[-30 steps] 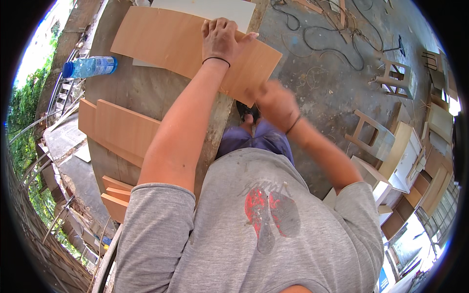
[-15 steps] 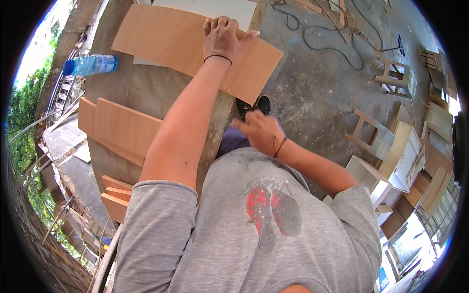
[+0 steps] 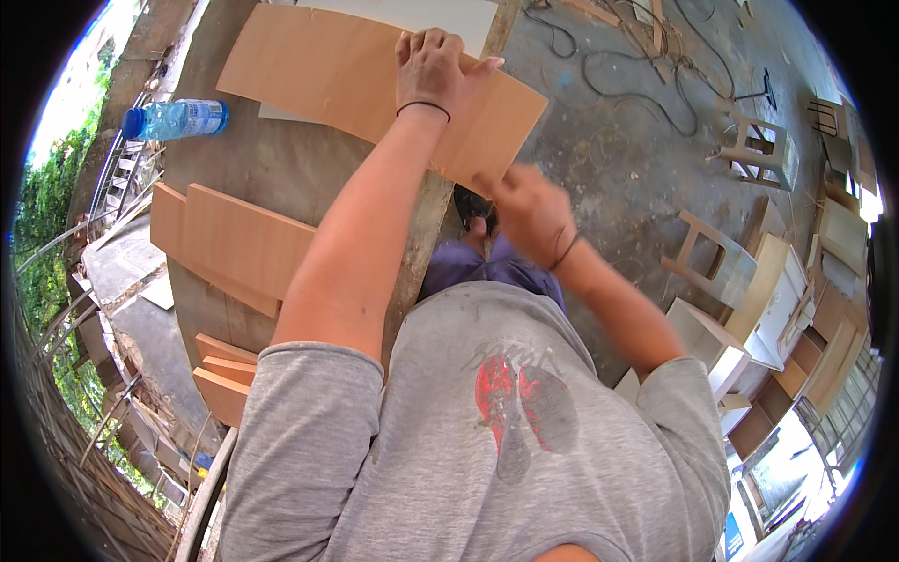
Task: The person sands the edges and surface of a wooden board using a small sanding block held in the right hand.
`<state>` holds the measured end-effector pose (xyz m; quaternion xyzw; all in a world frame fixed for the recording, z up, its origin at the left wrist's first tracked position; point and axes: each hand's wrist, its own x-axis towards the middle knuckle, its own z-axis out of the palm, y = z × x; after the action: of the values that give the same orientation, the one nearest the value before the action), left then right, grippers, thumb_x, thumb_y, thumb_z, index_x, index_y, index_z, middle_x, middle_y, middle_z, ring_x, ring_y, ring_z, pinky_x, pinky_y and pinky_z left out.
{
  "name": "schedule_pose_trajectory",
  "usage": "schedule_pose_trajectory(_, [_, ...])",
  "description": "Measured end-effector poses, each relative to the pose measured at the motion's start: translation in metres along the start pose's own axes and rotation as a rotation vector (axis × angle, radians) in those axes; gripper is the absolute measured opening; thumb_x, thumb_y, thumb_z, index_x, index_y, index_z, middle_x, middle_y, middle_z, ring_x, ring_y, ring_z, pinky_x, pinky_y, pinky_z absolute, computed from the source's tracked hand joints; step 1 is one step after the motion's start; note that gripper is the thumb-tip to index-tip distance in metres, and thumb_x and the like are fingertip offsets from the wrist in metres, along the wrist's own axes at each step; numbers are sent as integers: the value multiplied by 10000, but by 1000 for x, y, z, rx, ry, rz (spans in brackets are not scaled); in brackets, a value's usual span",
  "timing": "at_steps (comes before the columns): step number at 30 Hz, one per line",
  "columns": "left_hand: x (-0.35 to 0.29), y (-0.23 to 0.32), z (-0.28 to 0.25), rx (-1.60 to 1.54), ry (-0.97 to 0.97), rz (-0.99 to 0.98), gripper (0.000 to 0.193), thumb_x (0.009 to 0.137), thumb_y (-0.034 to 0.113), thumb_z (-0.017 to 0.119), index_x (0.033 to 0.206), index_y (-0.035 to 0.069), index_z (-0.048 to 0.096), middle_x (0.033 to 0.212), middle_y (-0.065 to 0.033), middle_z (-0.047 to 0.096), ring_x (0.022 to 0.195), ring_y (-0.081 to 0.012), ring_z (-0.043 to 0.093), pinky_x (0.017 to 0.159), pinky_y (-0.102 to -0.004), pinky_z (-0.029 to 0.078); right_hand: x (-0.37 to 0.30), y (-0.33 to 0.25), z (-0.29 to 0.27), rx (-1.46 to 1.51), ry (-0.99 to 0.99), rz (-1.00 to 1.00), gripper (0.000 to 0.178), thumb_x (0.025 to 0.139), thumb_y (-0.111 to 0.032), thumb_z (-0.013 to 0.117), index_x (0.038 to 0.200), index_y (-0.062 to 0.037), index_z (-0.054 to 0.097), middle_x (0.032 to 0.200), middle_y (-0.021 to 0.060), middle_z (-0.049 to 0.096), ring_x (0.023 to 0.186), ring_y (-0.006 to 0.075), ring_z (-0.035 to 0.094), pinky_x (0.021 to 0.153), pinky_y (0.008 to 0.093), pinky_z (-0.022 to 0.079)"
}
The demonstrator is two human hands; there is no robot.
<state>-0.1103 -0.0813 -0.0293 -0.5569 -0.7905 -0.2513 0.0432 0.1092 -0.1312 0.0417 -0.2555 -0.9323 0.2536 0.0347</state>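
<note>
A long light-brown wood-grain board (image 3: 328, 70) lies across the worktable, its right end jutting past the table edge. On top of it rests my left hand (image 3: 436, 75), fingers curled over its far edge and thumb stretched to the right, gripping it. By the near right corner of the board is my right hand (image 3: 536, 211), blurred by motion. Its fingers look bent, with the fingertips close to the board's near edge. Whether they touch the board or hold something small, I cannot make out. Under the board lies a white panel (image 3: 449, 13), partly covered.
On the worktable (image 3: 375, 201) are brown boards (image 3: 248, 225), smaller wood pieces (image 3: 225, 384) and a blue-capped plastic bottle (image 3: 178, 120). A dark cable (image 3: 646, 96) trails over the concrete floor. Stool-like wooden frames (image 3: 760, 152) and cabinet parts (image 3: 773, 290) stand at the right.
My right hand has moved right and up, from near my lap to the board's near right corner. The board and my left hand have shifted very slightly right.
</note>
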Motion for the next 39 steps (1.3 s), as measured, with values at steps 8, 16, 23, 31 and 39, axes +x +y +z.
schedule_pose_trajectory(8, [-1, 0, 1, -4, -5, 9, 535, 784, 595, 674, 896, 72, 666, 1074, -79, 625, 1146, -233, 512, 1087, -414, 274, -34, -17, 36, 20, -278, -163, 419, 744, -105, 601, 1159, -156, 624, 949, 89, 585, 911, 279, 594, 718, 417, 543])
schedule_pose_trajectory(16, [1, 0, -5, -18, -127, -39, 629, 815, 641, 602, 1002, 46, 687, 1119, -108, 619, 1229, -254, 455, 1133, -434, 214, -11, -11, 19, -49, -53, -75, 421, 762, -119, 634, 1181, -154, 608, 934, 99, 572, 922, 302, 608, 690, 403, 534])
schedule_pose_trajectory(23, [-4, -2, -2, -15, -102, -35, 634, 819, 642, 596, 1014, 45, 681, 1145, -105, 608, 1239, -255, 447, 1140, -427, 203, 4, -11, -4, -2, -82, 38, 472, 734, -55, 601, 1202, -119, 588, 1011, 121, 571, 974, 302, 598, 693, 385, 546])
schedule_pose_trajectory(31, [-4, -3, -5, -12, -107, -50, 612, 817, 625, 612, 994, 43, 681, 1128, -107, 611, 1220, -265, 457, 1128, -432, 218, -13, 9, 24, 129, 114, -7, 336, 758, -32, 586, 1085, -107, 612, 902, 116, 579, 877, 323, 586, 690, 436, 513])
schedule_pose_trajectory(39, [0, 1, -2, -31, -73, -17, 595, 800, 616, 634, 968, 47, 682, 1115, -106, 617, 1207, -258, 472, 1119, -433, 233, 11, 47, 32, 37, 307, 44, 258, 730, -33, 583, 978, -99, 599, 880, 119, 552, 872, 342, 581, 690, 426, 503])
